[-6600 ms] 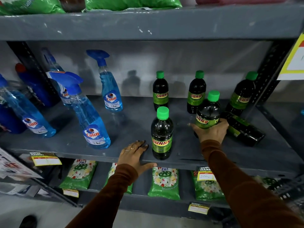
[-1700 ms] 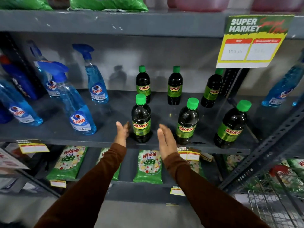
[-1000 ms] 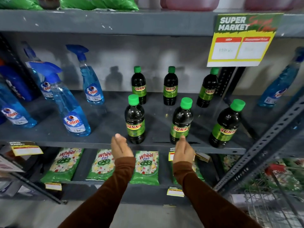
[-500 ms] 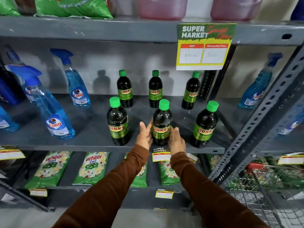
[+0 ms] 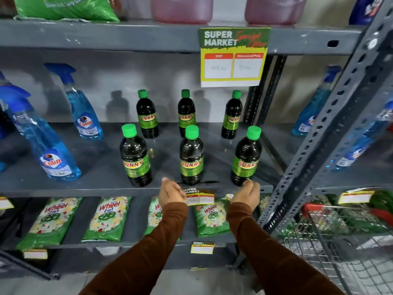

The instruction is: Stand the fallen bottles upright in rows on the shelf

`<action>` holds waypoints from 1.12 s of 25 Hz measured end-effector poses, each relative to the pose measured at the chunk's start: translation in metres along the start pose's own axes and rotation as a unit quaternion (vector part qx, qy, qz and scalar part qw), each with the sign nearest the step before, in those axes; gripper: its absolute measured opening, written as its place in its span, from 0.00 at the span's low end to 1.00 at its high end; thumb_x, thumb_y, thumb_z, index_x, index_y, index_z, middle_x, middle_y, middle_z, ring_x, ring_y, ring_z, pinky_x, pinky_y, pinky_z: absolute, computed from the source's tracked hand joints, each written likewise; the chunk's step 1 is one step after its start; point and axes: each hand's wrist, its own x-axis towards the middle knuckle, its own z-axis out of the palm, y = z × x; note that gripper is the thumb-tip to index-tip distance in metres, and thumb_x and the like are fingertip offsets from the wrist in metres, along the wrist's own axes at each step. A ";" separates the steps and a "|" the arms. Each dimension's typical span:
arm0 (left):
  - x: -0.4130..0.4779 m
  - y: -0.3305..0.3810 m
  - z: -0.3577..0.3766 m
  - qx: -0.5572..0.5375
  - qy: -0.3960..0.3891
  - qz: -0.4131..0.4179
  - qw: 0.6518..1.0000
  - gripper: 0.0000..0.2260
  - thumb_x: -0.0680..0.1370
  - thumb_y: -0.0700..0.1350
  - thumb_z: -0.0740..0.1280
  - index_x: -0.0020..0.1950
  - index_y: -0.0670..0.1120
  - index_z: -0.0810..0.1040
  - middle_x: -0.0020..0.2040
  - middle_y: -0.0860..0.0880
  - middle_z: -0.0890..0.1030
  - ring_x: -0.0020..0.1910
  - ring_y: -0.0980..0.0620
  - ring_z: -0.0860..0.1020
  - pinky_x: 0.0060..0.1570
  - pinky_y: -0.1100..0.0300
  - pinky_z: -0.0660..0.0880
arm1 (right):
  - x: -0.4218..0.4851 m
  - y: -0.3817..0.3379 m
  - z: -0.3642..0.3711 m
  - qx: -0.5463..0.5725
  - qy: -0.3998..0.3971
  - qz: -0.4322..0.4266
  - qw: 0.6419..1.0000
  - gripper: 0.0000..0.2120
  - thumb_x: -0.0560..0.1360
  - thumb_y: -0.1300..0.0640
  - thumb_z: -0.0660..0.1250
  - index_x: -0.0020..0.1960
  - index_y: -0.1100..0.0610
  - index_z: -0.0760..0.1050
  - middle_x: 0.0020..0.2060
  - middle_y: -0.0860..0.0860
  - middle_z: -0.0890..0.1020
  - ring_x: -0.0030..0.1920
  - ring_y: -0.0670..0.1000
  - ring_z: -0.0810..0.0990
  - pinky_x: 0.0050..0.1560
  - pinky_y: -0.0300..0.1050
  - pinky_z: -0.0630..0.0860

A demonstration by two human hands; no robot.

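With both hands hanging off the shelf edge, status as follows:

shelf (image 5: pixel 95 184): grey metal, middle level; carrying all the dark bottles + blue sprayers.
back row: 3 dark bottles w/ green caps standing upright near the rear wall – back-left bottle (image 5: pixel 147 114), back-mid bottle (image 5: pixel 186 113), back-right bottle (image 5: pixel 232 116). Well apart from each other.
front row: 3 more standing upright near the front lip – front-left bottle (image 5: pixel 134 156), front-mid bottle (image 5: pixel 191 156), front-right bottle (image 5: pixel 246 157). "SUNNY" labels facing out. Each sitting roughly in front of a back-row one; none touching.
fallen count: none lying down in view.
left hand (image 5: pixel 171 193): hovering just below/in front of the shelf lip, between front-left and front-mid bottles. Loosely curled, gripping nothing, not touching a bottle.
right hand (image 5: pixel 245 194): hovering at the lip just under front-right bottle. Fingers curled in, nothing grasped; contact w/ the bottle base – can't tell.
price tag (image 5: pixel 200 195): hanging off the lip between the 2 hands.
spray bottles: blue, standing left of the dark set – near sprayer (image 5: pixel 53 160), far sprayer (image 5: pixel 85 120).
offer sign (image 5: pixel 232 57): hanging from the upper shelf, above back-right bottle.
lower shelf: green detergent packs (image 5: pixel 106 218) lying in a row.
cart (image 5: pixel 340 241): wire, sitting bottom right.
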 end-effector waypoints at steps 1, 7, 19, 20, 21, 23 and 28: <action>-0.017 -0.010 0.007 0.042 -0.028 0.023 0.998 0.23 0.81 0.45 0.51 0.26 0.45 0.66 0.16 0.52 0.70 0.15 0.59 0.67 0.20 0.66 0.66 | 0.012 -0.002 -0.008 -0.009 0.032 -0.012 0.999 0.19 0.71 0.53 0.53 0.47 0.68 0.72 0.43 0.62 0.76 0.47 0.60 0.74 0.47 0.48 0.67; -0.042 -0.010 0.089 0.055 -0.230 -0.078 0.968 0.21 0.76 0.55 0.55 0.65 0.45 0.68 0.69 0.42 0.67 0.65 0.46 0.67 0.62 0.56 0.61 | 0.050 -0.027 -0.012 0.095 -0.081 0.058 0.991 0.16 0.79 0.60 0.52 0.64 0.63 0.70 0.61 0.54 0.73 0.62 0.53 0.70 0.64 0.45 0.66; -0.051 -0.024 0.116 0.037 -0.264 -0.165 0.950 0.26 0.79 0.59 0.39 0.70 0.49 0.62 0.74 0.46 0.59 0.72 0.48 0.56 0.68 0.53 0.57 | 0.075 -0.021 -0.023 0.120 -0.203 0.121 0.964 0.18 0.79 0.58 0.51 0.64 0.58 0.70 0.65 0.57 0.73 0.60 0.51 0.71 0.62 0.45 0.67; -0.051 -0.024 0.116 0.038 -0.266 -0.161 0.950 0.26 0.79 0.59 0.39 0.70 0.49 0.61 0.74 0.46 0.59 0.72 0.48 0.57 0.68 0.53 0.57 | 0.074 -0.020 -0.023 0.112 -0.211 0.117 0.964 0.18 0.79 0.58 0.51 0.65 0.58 0.70 0.65 0.57 0.73 0.61 0.52 0.71 0.64 0.46 0.67; -0.053 -0.020 0.116 0.050 -0.268 -0.159 0.949 0.26 0.79 0.59 0.38 0.70 0.49 0.61 0.73 0.46 0.60 0.72 0.48 0.57 0.68 0.52 0.56 | 0.072 -0.021 -0.023 0.099 -0.218 0.107 0.965 0.18 0.79 0.58 0.51 0.66 0.58 0.69 0.65 0.57 0.72 0.62 0.52 0.71 0.66 0.47 0.66; -0.059 -0.017 0.117 0.069 -0.275 -0.156 0.946 0.26 0.79 0.58 0.37 0.71 0.49 0.59 0.73 0.46 0.61 0.71 0.47 0.59 0.69 0.50 0.55 | 0.072 -0.019 -0.024 0.074 -0.239 0.087 0.964 0.19 0.78 0.58 0.51 0.68 0.56 0.67 0.67 0.57 0.71 0.66 0.55 0.69 0.70 0.53 0.64; -0.068 -0.015 0.091 0.068 -0.188 0.038 0.979 0.24 0.80 0.54 0.46 0.64 0.41 0.70 0.64 0.46 0.73 0.65 0.47 0.69 0.64 0.58 0.62 | 0.049 -0.028 -0.047 -0.078 -0.174 -0.008 0.982 0.22 0.76 0.50 0.55 0.64 0.62 0.68 0.65 0.61 0.71 0.67 0.60 0.67 0.70 0.52 0.61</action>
